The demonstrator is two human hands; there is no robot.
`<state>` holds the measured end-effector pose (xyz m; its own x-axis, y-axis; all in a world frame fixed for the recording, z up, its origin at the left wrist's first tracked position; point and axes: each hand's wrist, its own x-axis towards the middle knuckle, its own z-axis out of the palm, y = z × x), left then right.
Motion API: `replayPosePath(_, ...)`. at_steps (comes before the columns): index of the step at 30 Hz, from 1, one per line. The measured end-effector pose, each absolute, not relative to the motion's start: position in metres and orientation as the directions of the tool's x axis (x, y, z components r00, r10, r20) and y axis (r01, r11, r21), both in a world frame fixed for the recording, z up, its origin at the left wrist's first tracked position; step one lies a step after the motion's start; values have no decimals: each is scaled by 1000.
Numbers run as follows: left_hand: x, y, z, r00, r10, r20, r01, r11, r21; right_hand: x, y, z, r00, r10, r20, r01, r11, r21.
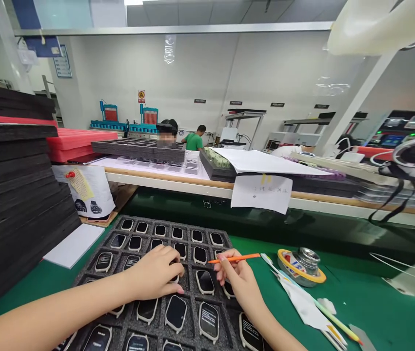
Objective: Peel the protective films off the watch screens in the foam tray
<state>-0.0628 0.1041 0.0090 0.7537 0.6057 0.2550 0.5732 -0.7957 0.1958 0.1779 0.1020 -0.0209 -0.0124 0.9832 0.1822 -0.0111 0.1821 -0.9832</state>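
A dark foam tray [225, 304] with many square slots lies in front of me, holding rows of smartwatch bodies [175, 313] without straps. Some screens are black; others, such as one smartwatch [209, 321] near the front, show small lit text. My left hand [158, 274] rests over the middle of the tray, its fingers and thumb curled round a smartwatch [174, 279] that it mostly hides. Between the thumb and fingers of my right hand [237, 275] is a thin orange pointed stick [244, 258], held nearly level above the tray's right side.
Stacked black foam trays [13, 209] rise at left, beside a white pad [73, 245]. To the right stand a glass jar with tape round it [302, 267], a white packet [298, 297] and a pale green stick [333, 319]. A shelf [207, 187] crosses ahead; two people are beyond.
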Motion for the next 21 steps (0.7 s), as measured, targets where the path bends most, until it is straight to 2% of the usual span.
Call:
replayPosePath(8, -82, 102, 9, 703, 650, 288, 558, -755, 344, 131, 115, -1, -178, 972, 153, -73, 142, -987)
replayPosePath(14, -86, 105, 14, 686, 674, 275, 539, -724, 430, 121, 120, -19, -213, 969, 123, -124, 98, -987)
replayPosePath(21, -86, 108, 6, 624, 747, 230, 559, -632, 536, 125, 114, -27, -222, 971, 90, -94, 71, -993)
